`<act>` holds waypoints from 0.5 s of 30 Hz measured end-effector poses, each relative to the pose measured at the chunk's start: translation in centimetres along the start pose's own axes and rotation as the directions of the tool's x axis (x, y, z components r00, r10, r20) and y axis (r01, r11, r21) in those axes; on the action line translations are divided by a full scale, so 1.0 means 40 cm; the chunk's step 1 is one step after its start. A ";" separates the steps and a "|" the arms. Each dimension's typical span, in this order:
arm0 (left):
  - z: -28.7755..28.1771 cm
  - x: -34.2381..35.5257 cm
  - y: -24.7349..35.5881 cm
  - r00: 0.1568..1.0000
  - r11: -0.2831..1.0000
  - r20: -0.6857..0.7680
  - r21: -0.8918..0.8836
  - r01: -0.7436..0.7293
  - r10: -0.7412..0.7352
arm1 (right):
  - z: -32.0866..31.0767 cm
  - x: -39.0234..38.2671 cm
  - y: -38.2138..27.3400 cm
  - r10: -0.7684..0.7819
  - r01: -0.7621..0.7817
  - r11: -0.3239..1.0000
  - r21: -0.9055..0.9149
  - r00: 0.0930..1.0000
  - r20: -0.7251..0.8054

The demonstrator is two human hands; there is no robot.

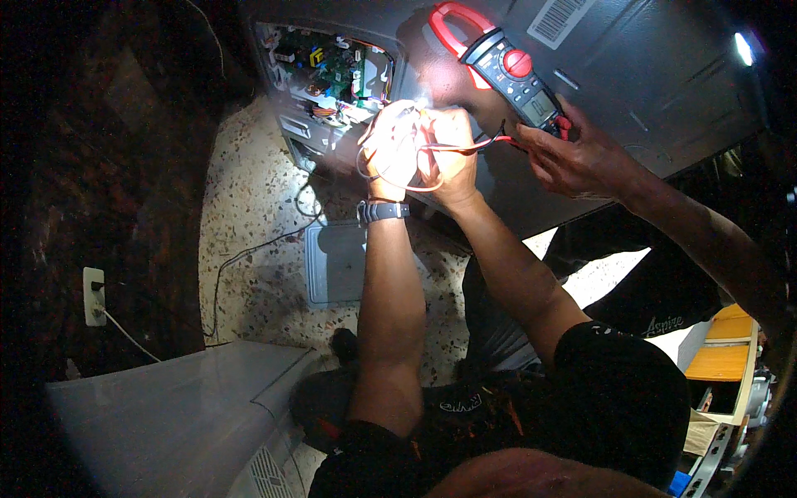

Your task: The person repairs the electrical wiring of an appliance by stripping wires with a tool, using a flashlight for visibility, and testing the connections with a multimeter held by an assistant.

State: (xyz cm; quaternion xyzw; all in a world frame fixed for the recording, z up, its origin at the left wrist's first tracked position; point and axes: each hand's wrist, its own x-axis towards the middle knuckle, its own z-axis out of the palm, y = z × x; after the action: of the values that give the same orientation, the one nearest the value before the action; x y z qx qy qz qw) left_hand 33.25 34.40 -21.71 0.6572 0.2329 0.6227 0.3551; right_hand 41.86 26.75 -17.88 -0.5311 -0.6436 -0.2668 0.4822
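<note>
My left hand [388,158], a watch at its wrist, and my right hand [450,153] are closed side by side in a strong glare. Thin test leads run into them; a red lead [490,143] crosses my right fingers and a dark one loops round my left hand. Glare hides the probe tips. Just beyond my left hand, a green circuit board [336,70] with wires shows through an opening in a grey appliance panel [639,75]. On the right, a co-worker's hand [573,158] holds up a red and black clamp meter [516,79], to which the leads run.
A grey rectangular cover [332,266] lies on the speckled floor [249,191], beside a dark cable. A wall socket [95,296] with a plug is at left. A pale appliance [174,415] stands lower left, and a wooden drawer unit [722,357] lower right.
</note>
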 end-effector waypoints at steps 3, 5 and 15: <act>0.002 0.001 0.009 1.000 1.000 -0.017 0.007 -0.003 0.003 | -0.005 0.002 0.000 0.002 -0.002 1.000 -0.001 1.000 0.015; -0.001 0.002 0.009 0.998 0.999 -0.038 0.014 -0.048 0.048 | -0.003 0.002 -0.005 0.015 -0.015 1.000 0.002 1.000 0.019; -0.002 -0.001 0.011 0.978 0.977 -0.035 -0.053 -0.208 0.206 | -0.015 -0.018 0.012 -0.088 0.089 0.994 0.065 0.996 -0.016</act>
State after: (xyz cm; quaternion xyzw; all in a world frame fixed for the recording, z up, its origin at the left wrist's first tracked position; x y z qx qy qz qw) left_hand 33.09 34.11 -21.41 0.6585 0.1509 0.6720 0.3032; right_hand 42.47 26.08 -18.39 -0.4843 -0.6716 -0.2702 0.4914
